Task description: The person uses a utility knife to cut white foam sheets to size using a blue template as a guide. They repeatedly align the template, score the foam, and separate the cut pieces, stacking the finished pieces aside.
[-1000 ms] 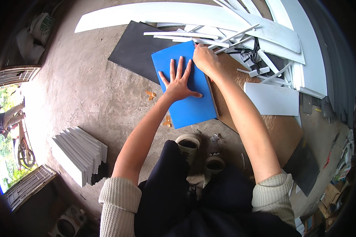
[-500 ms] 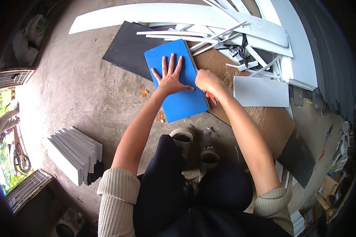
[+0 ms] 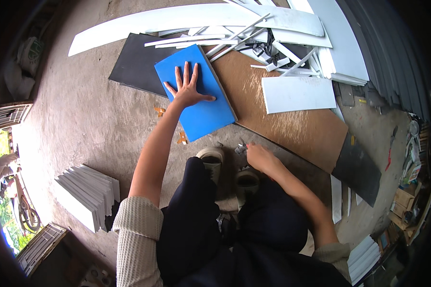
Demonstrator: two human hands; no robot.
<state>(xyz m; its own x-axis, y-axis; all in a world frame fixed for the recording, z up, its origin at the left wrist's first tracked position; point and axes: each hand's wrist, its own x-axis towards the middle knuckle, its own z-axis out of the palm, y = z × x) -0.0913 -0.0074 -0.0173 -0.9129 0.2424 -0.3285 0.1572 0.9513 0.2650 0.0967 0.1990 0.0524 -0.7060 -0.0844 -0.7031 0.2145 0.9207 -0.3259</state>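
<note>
My left hand [image 3: 187, 93] lies flat with fingers spread on a rectangular blue board [image 3: 207, 123], pressing its upper face. The blue board rests at a slant, partly over a scuffed brown board [image 3: 292, 131] and a black sheet [image 3: 141, 64]. My right hand [image 3: 261, 158] is closed around a red-handled knife [image 3: 243, 142], apart from the blue board and just above my shoes. Only the knife's tip and a bit of red show; my fingers hide most of it.
White strips and offcuts [image 3: 254, 40] are heaped beyond the boards. A white panel [image 3: 299, 94] lies on the brown board. Stacked white pieces [image 3: 88, 196] stand on the floor at left. Orange scraps [image 3: 182, 138] lie near the blue board. Tools and a wooden box [image 3: 401, 203] sit far right.
My right hand has drawn back from the blue board's right edge toward my feet, still gripping the knife. My left hand stays spread on the board. The whole view has shifted slightly.
</note>
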